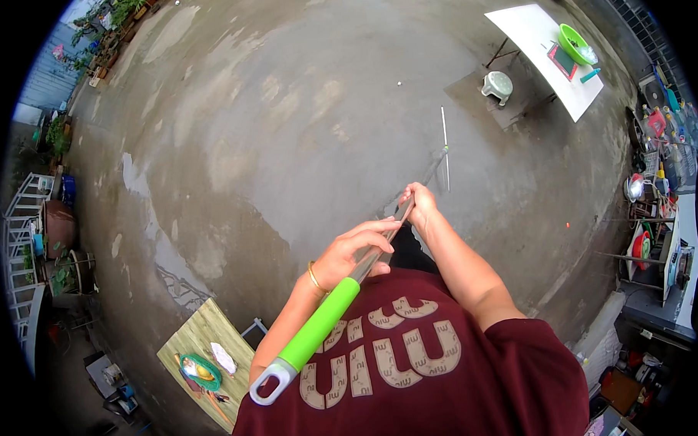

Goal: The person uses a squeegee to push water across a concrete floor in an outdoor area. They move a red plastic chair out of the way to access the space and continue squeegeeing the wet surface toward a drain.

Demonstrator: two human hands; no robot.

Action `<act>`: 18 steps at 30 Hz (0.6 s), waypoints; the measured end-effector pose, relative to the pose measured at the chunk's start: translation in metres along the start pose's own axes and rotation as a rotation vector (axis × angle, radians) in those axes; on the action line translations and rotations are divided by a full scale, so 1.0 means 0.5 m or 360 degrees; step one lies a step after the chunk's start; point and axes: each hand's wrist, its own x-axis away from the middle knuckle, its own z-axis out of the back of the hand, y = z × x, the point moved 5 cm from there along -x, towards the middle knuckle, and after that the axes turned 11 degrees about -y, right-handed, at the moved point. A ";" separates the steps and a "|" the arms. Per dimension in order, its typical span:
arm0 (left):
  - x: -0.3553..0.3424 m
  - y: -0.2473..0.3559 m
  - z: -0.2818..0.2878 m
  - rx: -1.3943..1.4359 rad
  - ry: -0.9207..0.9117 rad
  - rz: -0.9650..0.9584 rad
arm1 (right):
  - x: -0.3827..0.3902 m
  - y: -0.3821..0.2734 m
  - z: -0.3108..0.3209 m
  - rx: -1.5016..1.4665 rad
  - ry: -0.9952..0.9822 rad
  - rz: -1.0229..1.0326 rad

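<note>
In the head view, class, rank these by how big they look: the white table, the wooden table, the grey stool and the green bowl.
1. Wooden table and white table: alike in apparent size, and fisheye bending leaves it unsure.
2. Grey stool.
3. Green bowl, only slightly smaller than the stool.

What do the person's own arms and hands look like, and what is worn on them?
Both forearms are bare. The left hand has a thin gold bangle at the wrist. The right hand shows no ring, watch or glove. The right upper arm is covered by the short sleeve of a dark red T-shirt with beige shapes printed on it. No gloves on either hand.
</note>
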 end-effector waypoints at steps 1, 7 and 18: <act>-0.041 0.018 0.000 0.0037 -0.0017 -0.0032 | -0.049 -0.059 0.059 -0.0110 -0.0019 0.0028; -0.243 0.011 0.014 0.0114 -0.0177 -0.0068 | -0.056 -0.315 0.143 -0.0245 0.0386 0.0238; -0.426 -0.100 0.104 0.0106 -0.0021 0.0123 | -0.066 -0.362 0.030 0.0596 0.0307 0.0189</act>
